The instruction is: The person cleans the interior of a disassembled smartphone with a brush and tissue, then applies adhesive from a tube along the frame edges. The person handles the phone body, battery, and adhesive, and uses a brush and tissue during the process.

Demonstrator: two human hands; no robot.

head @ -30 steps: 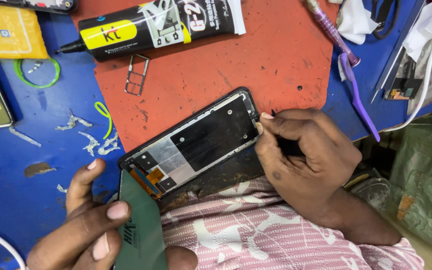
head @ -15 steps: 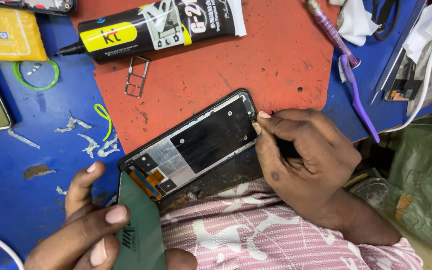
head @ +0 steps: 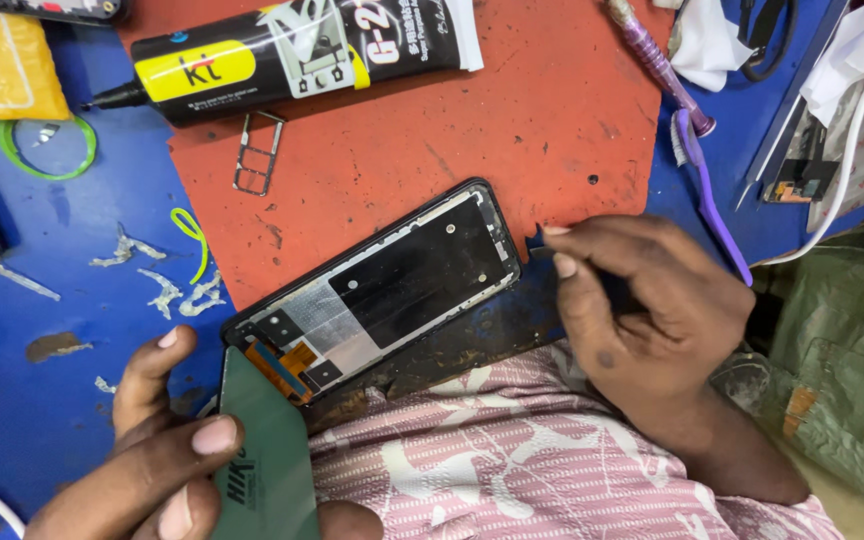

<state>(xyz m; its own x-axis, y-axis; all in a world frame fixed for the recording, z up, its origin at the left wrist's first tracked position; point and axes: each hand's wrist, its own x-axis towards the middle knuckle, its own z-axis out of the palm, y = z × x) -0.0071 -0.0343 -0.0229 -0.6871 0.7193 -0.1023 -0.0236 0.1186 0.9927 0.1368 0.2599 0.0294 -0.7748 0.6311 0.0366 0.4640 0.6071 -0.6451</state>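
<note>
A black rectangular phone frame with its inner metal plate exposed [head: 382,285] lies tilted on the red rubber mat [head: 512,120]. At its lower end, a dark green plastic card [head: 267,470] is pinched by the left hand [head: 152,450]. Beside its upper corner, the right hand's [head: 642,310] fingers [head: 562,268] are closed on a thin dark tool [head: 537,245].

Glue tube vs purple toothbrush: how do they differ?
The glue tube is fat, black with a yellow band, lying nearly crosswise on the red mat. The purple toothbrush is thin, steeply angled, on the blue surface. Neither is touched by the hands.
</note>
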